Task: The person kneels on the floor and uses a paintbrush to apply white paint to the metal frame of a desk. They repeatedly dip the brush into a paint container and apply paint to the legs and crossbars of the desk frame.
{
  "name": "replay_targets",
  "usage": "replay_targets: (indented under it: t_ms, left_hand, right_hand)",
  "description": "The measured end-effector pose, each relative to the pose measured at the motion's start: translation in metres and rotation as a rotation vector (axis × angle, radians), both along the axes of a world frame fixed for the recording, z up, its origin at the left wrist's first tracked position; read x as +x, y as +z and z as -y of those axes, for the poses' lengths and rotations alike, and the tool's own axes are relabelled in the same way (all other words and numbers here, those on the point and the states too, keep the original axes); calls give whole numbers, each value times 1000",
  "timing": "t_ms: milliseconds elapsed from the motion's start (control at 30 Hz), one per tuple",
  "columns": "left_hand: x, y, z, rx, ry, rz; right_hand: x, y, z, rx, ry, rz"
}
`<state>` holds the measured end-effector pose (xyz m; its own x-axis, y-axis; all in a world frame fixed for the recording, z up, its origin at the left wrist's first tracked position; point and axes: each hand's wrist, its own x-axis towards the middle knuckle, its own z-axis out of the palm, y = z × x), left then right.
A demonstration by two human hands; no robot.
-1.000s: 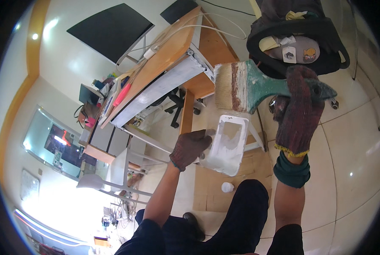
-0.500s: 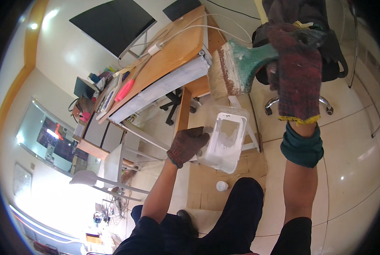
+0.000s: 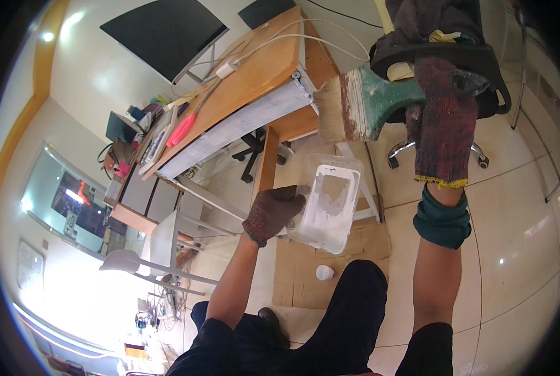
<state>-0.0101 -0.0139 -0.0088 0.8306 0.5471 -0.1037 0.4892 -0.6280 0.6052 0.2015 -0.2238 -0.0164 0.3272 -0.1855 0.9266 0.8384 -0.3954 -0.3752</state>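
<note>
My right hand [image 3: 446, 122], in a dark red knitted glove with a yellow cuff edge, is closed round the green handle of a wide paintbrush [image 3: 371, 103]. The pale bristles point left, close to the corner of the desk frame [image 3: 248, 128], whose front rail bears patchy white paint. In a like glove, my left hand [image 3: 272, 215] grips the left side of a clear plastic tub [image 3: 329, 203]. White paint lies in the tub and smears its walls. The fingers behind the tub are partly hidden.
Cardboard [image 3: 299, 282] covers the floor below, with a small white lid-like object [image 3: 324, 272] on it. A black office chair [image 3: 499, 94] stands behind my right hand. A pink-handled tool [image 3: 181, 130] and a white cable [image 3: 267, 44] lie on the desk. A white chair [image 3: 167, 241] is at left.
The paintbrush and my right hand have shifted slightly to the right and down a little. My left hand keeps the tub in nearly the same place.
</note>
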Motion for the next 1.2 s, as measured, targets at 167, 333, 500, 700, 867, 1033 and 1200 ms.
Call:
replay_targets:
  t_ms: [167, 333, 500, 700, 867, 1033, 1200]
  left_hand:
    - [0, -7, -4, -36, -3, 58]
    - [1, -3, 0, -37, 11, -22]
    - [0, -4, -1, -43, -11, 25]
    - [1, -7, -3, -105, 15, 8]
    - [-4, -7, -5, -111, 28, 16]
    - [1, -9, -4, -65, 14, 3]
    - [0, -9, -5, -72, 33, -10]
  right_hand:
    - [-33, 7, 5, 639, 923, -806]
    - [-41, 24, 6, 696, 897, -605]
    - [-13, 2, -6, 346, 368, -73]
    - [-19, -18, -4, 565, 684, -668]
    - [-45, 20, 2, 885, 880, -697]
    - [-41, 5, -10, 864, 979, -565]
    - [-57, 7, -3, 910, 878, -793]
